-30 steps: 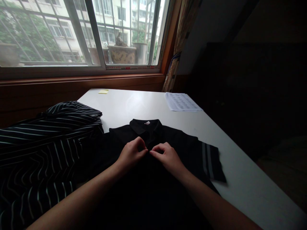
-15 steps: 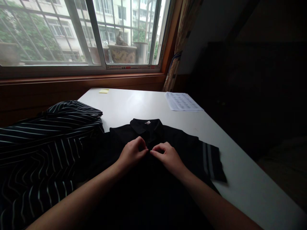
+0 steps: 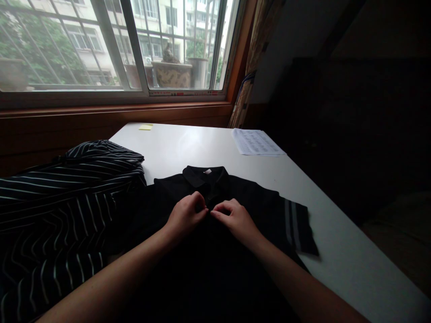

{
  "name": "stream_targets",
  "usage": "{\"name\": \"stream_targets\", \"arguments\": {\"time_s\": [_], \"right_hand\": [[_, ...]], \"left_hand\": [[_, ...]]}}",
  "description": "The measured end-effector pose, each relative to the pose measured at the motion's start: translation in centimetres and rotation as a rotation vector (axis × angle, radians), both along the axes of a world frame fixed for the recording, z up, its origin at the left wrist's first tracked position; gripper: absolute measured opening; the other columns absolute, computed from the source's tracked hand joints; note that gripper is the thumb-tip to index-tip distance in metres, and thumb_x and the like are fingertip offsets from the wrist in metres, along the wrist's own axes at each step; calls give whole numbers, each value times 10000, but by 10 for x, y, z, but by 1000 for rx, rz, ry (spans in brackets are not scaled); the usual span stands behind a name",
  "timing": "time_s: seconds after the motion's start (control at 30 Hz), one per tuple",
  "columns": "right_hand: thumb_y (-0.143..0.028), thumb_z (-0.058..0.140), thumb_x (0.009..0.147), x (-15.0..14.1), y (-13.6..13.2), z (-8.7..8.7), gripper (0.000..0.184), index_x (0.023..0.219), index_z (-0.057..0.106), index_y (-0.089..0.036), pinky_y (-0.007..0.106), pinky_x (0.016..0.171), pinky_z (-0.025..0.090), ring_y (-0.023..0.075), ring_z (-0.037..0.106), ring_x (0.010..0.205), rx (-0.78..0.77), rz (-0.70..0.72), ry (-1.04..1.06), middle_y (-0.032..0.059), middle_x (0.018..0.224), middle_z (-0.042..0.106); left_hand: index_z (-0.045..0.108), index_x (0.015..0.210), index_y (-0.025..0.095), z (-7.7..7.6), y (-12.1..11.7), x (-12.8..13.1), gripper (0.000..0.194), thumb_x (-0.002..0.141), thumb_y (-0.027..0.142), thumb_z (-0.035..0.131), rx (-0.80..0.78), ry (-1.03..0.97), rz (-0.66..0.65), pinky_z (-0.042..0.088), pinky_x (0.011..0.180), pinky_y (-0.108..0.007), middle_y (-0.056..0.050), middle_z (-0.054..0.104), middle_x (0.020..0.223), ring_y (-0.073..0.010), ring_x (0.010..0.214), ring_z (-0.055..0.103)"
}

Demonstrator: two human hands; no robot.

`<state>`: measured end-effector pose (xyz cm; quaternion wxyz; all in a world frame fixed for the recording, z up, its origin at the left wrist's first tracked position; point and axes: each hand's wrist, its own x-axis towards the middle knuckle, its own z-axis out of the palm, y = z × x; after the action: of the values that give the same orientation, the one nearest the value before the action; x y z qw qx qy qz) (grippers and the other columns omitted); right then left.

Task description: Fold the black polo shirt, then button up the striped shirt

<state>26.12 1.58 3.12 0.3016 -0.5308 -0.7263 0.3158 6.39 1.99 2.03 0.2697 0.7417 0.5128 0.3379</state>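
Observation:
A black polo shirt (image 3: 259,193) lies face up, its collar pointing toward the window and a small white label showing inside the neck. Two grey stripes run round the sleeve on the right. Just below the collar, my left hand (image 3: 188,211) pinches the front placket between thumb and forefinger. Close beside it, my right hand (image 3: 235,217) pinches the other side of the placket, fingertips almost meeting the left ones. Any button between them is too small and dark to make out.
Beneath the shirt is a white table (image 3: 188,146). Dark striped clothing (image 3: 74,188) is heaped at the left. Printed sheets (image 3: 257,142) lie at the far right edge, and a yellow sticky note (image 3: 146,127) at the far left. Behind stands a barred window (image 3: 144,45).

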Motion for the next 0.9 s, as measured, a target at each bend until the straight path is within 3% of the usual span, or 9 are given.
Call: {"name": "stream_targets", "arguments": {"time_s": [0.2,0.47,0.57,0.77,0.9], "right_hand": [[-277,637,883,2,1,-4,118,848,746,-247,347,832,451,226,607,904,82,-51,-22,28,861,720],[-190,647,846,15,15,-12,84,888,708,-229,334,803,428,219,571,858,226,-51,-178,21,834,692],[-190,645,843,22,21,-15,95,901,709,-231,334,798,419,220,560,849,253,-67,-224,21,819,680],[-213,637,846,34,30,-17,92,893,712,-236,330,787,412,218,557,835,263,-90,-260,21,806,673],[-225,627,848,41,35,-19,90,877,712,-233,329,777,407,213,555,812,268,-101,-269,17,790,669]], "left_hand": [[581,857,209,0,2,-2,87,844,260,650,-20,-30,18,435,624,-232,9,667,820,-147,724,613],[585,887,202,2,1,-3,62,876,249,625,53,27,1,448,659,-258,-10,640,822,-164,750,596],[612,917,200,2,2,-6,91,882,278,643,157,103,-106,465,727,-293,-30,634,860,-185,812,576],[710,1046,249,2,10,-22,157,927,281,613,362,325,-453,481,847,-338,-69,622,1028,-210,945,539],[694,1186,315,7,13,-31,255,962,314,573,400,387,-528,494,872,-345,-71,620,1091,-208,972,546]]}}
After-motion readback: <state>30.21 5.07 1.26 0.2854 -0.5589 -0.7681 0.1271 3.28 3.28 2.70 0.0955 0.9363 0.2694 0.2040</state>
